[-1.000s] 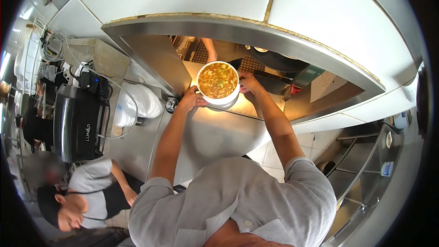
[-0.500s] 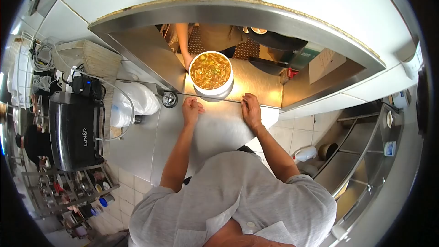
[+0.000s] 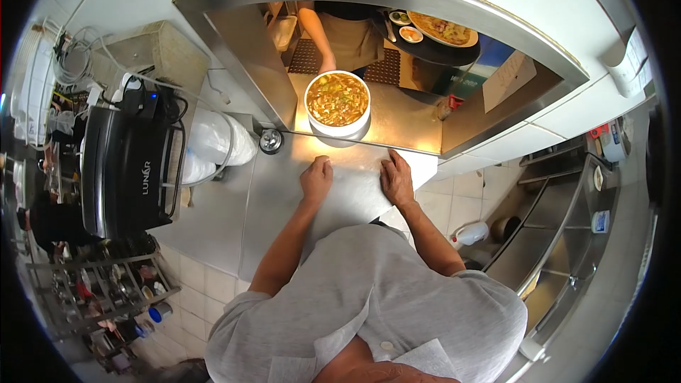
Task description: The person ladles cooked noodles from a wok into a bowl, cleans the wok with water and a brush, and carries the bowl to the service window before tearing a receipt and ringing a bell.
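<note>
A white bowl [image 3: 338, 130] filled with chunky brown soup [image 3: 338, 99] stands on the steel ledge of the serving window, beyond both my hands. Another person's hand [image 3: 327, 64] reaches to its far rim. My left hand [image 3: 316, 180] is loosely closed over the steel counter [image 3: 347, 191], a little in front of the bowl, with nothing seen in it. Its fingertips are partly hidden. Farther right, my right hand [image 3: 398, 177] rests at the counter with fingers apart and slightly bent, holding nothing. A bright white surface [image 3: 420, 169] lies beside it.
A call bell [image 3: 270, 141] and plastic bags [image 3: 220, 142] sit on the left, near a black appliance [image 3: 124, 170]. Behind the window, a dark tray [image 3: 433, 55] carries a plate of food [image 3: 445, 30] and small bowls. Steel sinks [image 3: 525, 241] stand at right.
My view has shifted, revealing more beyond the window, including the tray with food. My left hand has drawn back slightly from the ledge and curled more. The bowl appears to stay put.
</note>
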The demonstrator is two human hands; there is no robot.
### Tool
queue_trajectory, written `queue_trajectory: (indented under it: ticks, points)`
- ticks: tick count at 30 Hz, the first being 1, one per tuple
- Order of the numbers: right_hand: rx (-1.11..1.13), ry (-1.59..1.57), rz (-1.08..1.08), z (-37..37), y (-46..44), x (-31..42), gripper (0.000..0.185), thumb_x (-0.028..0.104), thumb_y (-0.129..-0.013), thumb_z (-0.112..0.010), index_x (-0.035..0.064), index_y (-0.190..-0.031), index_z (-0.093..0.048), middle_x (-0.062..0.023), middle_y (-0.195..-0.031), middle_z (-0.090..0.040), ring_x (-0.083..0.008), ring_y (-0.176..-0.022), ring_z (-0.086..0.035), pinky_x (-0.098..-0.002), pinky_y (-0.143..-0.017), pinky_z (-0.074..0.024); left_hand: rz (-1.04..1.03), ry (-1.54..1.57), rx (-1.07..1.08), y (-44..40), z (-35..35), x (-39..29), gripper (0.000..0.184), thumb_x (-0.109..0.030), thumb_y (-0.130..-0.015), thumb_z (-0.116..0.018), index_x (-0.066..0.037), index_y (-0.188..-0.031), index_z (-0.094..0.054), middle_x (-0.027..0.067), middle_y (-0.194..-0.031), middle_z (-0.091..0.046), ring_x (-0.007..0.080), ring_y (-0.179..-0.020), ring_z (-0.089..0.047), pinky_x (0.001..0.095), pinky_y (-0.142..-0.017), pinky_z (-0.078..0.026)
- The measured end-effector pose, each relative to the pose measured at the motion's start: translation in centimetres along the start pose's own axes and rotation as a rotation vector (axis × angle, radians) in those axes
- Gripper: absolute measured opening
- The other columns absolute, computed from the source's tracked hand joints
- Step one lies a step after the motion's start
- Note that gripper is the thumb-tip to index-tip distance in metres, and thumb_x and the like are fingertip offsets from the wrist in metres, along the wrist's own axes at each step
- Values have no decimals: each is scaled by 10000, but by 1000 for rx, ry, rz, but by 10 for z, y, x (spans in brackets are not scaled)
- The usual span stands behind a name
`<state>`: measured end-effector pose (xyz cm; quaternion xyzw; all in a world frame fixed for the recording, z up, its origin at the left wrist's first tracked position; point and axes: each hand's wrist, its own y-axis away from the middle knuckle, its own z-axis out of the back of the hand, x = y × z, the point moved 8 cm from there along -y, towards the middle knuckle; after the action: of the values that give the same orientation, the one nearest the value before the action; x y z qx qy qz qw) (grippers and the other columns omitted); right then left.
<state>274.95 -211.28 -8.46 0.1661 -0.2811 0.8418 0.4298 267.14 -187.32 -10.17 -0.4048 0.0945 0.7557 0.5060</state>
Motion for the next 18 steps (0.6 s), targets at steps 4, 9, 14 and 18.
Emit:
queue_trajectory:
  ticks: [4, 9, 14, 18]
  points:
    - [8, 17, 12, -4, 5, 4, 258, 75, -862, -657, 26, -1113, -623, -233, -1352, -520, -403, -1226, -512, -480, -1039, -417, -24, -14, -19, 6, 5, 0, 103, -147, -917, -611, -75, -991, -619, 154, -829, -701, 352, -733, -683, 433, -654, -539]
    - [0, 31, 25, 0, 5, 10, 248, 67, -851, -663, 21, -1094, -631, -237, -1331, -537, -407, -1208, -528, -480, -1027, -428, -79, -16, -49, 9, 5, 2, 132, -141, -908, -610, -81, -1024, -628, 155, -825, -697, 343, -685, -676, 427, -640, -533]
    - [-21, 26, 18, 2, 6, 13, 250, 62, -844, -665, 21, -1088, -631, -238, -1317, -549, -407, -1185, -546, -484, -1012, -440, -79, -35, -41, 9, 7, -2, 105, -130, -903, -594, -60, -972, -632, 160, -854, -706, 347, -765, -688, 432, -673, -543]
    - [-10, 33, 15, 1, 5, 14, 244, 64, -844, -665, 29, -1083, -630, -228, -1331, -542, -397, -1197, -536, -481, -1016, -432, -41, -51, -3, 8, 7, -3, 111, -146, -909, -588, -68, -966, -643, 148, -861, -709, 345, -767, -687, 427, -678, -545]
